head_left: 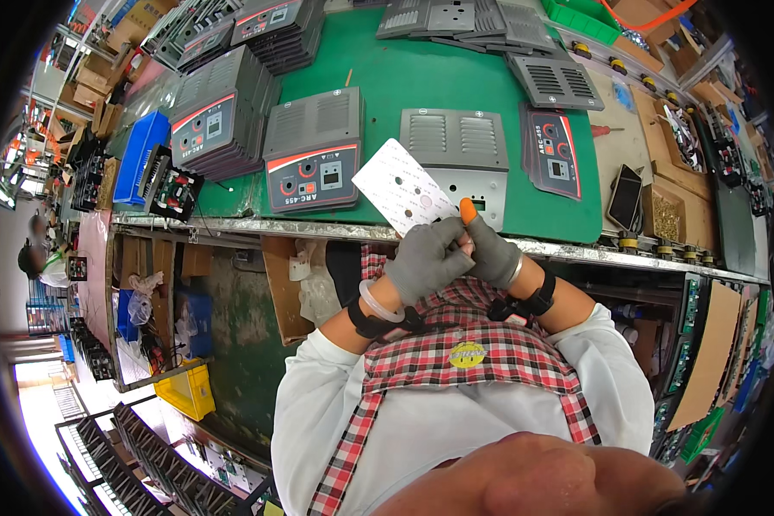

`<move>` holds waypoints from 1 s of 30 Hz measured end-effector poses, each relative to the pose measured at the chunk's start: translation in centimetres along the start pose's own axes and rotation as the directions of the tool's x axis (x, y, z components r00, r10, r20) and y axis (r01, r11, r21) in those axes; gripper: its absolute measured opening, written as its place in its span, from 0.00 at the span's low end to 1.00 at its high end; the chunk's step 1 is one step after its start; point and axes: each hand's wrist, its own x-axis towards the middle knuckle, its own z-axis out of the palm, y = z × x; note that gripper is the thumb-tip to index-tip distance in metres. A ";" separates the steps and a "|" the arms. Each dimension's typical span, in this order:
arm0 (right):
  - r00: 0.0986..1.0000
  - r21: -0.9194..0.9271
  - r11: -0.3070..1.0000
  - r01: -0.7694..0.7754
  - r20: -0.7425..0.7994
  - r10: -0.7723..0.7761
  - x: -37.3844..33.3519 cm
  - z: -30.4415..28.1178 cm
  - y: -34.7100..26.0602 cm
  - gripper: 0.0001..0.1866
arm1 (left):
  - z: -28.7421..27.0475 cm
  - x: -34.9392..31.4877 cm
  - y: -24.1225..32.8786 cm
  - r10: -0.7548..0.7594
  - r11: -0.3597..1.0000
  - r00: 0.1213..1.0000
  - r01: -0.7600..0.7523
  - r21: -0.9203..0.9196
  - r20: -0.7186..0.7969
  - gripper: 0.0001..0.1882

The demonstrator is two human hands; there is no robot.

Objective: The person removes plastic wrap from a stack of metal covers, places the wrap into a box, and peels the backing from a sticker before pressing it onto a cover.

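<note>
A white-backed sticker sheet (402,187) with several round holes is tilted over the bench's front edge. My left hand (427,261), in a grey glove, is closed on its near corner. Against those fingers, my right hand (493,249) is closed at the same corner, an orange cover on its thumb; the exact pinch is partly hidden between the hands. Just beyond lies a bare grey metal panel (453,142) with louvre slots and cutouts, partly covered by the sheet. Right of it is a pile of dark printed stickers (552,155).
On the green bench mat (387,73), stacked panels with printed stickers (311,163) stand to the left, beside a blue bin (144,155). Louvred panels (555,82) lie at the far right. A phone-like dark device (625,198) and a box of small screws (665,215) sit at right.
</note>
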 end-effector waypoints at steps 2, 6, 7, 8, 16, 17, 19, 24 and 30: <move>0.989 -0.299 0.945 0.131 -0.024 -0.145 0.2 -0.1 0.0 0.19 | -0.3 0.0 -0.1 0.055 0.986 0.997 -0.045 0.158 -0.061 0.08; 0.952 -0.499 0.811 0.304 0.173 -0.251 -0.7 -0.1 -1.1 0.23 | -2.0 0.2 -1.4 -0.007 0.999 0.993 0.013 0.050 -0.116 0.07; 0.966 -0.284 0.927 0.247 0.151 -0.211 -0.9 0.0 -1.5 0.25 | -2.5 0.2 -1.7 -0.085 0.994 0.993 0.078 -0.075 -0.088 0.05; 0.978 -0.020 0.987 0.162 0.136 -0.157 -1.1 0.2 -1.8 0.29 | -3.0 0.2 -2.1 -0.191 0.966 0.981 0.180 -0.185 -0.043 0.03; 0.998 0.209 0.977 0.038 0.043 -0.048 -0.9 0.0 -2.6 0.45 | -6.0 -0.8 -4.2 -0.195 0.807 0.971 0.079 -0.585 -0.138 0.02; 0.996 -0.007 0.997 0.071 0.053 -0.070 -1.0 -0.3 -2.6 0.44 | -6.4 -0.9 -4.4 -0.205 0.792 0.967 0.072 -0.606 -0.154 0.01; 0.996 -0.154 0.985 0.076 0.059 -0.068 -1.2 -0.7 -2.4 0.41 | -7.0 -1.4 -4.9 -0.268 0.725 0.950 0.091 -0.682 -0.158 0.01; 0.967 0.528 0.843 -0.098 0.252 -0.045 -1.0 -0.6 -1.7 0.38 | -8.4 -2.2 -4.8 -0.272 0.694 0.938 0.035 -0.719 -0.217 0.02; 0.973 0.503 0.850 -0.155 0.228 0.043 -0.1 0.0 -0.8 0.30 | -7.3 -1.3 -2.9 -0.189 0.815 0.973 0.082 -0.574 -0.130 0.05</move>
